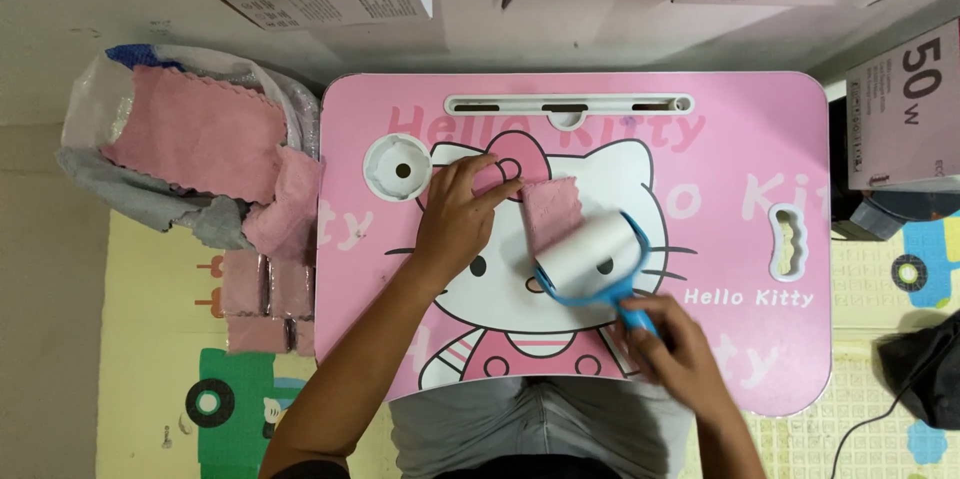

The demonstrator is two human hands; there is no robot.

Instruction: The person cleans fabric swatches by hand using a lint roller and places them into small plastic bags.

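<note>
Your left hand lies palm down on the pink lap table, fingers spread and extended toward the upper right. The fingertips press flat on the near edge of a small pink cloth, pinning it rather than gripping it. Your left forearm runs up from the lower left, crossing the table's front edge at a slant.

Your right hand sits near the table's front edge, fingers curled tightly around the blue handle of a lint roller. The wrist is bent inward so the handle angles up and left. The roller's white drum rests on the lower end of the pink cloth, lying crosswise to it, with the blue frame curving round the drum's ends.

The cloth lies near the middle of the table, over the printed cat face, just right of your left fingers.

Off the table's left edge, a plastic bag holds more pink cloths, one of which drapes against the table's side. Folded pink cloths are stacked on the floor mat below it. A round cup recess sits just above your left hand.
</note>
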